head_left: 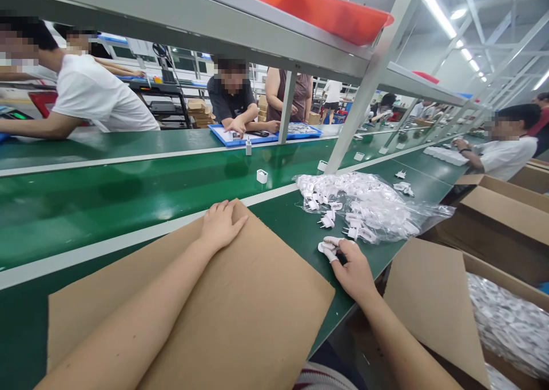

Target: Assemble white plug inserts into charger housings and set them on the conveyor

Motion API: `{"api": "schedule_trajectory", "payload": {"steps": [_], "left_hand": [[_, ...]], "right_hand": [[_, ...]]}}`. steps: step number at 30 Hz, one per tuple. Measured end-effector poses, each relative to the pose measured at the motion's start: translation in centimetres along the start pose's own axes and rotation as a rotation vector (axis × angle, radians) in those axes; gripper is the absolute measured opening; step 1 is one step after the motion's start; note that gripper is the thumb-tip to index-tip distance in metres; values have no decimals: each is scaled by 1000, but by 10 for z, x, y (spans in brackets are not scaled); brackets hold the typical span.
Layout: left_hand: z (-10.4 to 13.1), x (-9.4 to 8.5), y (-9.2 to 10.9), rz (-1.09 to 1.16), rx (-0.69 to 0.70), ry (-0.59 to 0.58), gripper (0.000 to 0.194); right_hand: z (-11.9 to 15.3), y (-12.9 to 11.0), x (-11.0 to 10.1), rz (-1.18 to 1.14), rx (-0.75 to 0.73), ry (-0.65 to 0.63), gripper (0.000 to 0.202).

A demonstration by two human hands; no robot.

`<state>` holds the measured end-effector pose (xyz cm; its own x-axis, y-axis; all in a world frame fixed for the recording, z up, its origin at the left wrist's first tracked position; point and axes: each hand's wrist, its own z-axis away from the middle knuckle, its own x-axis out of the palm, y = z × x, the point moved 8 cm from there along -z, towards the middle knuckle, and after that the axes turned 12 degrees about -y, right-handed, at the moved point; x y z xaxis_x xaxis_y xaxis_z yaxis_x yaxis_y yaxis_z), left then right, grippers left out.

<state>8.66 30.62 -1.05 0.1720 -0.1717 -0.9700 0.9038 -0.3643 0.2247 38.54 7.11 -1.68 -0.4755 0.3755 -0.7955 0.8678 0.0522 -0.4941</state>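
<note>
My left hand lies flat on a large brown cardboard sheet, its fingers stretched toward the far corner and the thumb apart. Between the thumb and fingers of my right hand is a small white plastic part, mostly hidden by white fingertip covers. Just beyond that hand, several loose white two-pin plugs rest on the green table. More of them fill a clear plastic bag that lies spread out beside them.
A green conveyor belt runs beyond the table, carrying white adapters. Overhead, a metal shelf holds an orange tray. Open cardboard boxes stand to the right, one with bagged white parts. Co-workers sit across the belt and further right.
</note>
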Motion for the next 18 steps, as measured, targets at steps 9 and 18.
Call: {"api": "schedule_trajectory", "payload": {"steps": [9, 18], "left_hand": [[0, 0, -1, -13, -3, -10, 76], [1, 0, -1, -17, -3, -9, 76]], "right_hand": [[1, 1, 2, -10, 2, -6, 29], [2, 4, 3, 0, -1, -10, 33]]}}
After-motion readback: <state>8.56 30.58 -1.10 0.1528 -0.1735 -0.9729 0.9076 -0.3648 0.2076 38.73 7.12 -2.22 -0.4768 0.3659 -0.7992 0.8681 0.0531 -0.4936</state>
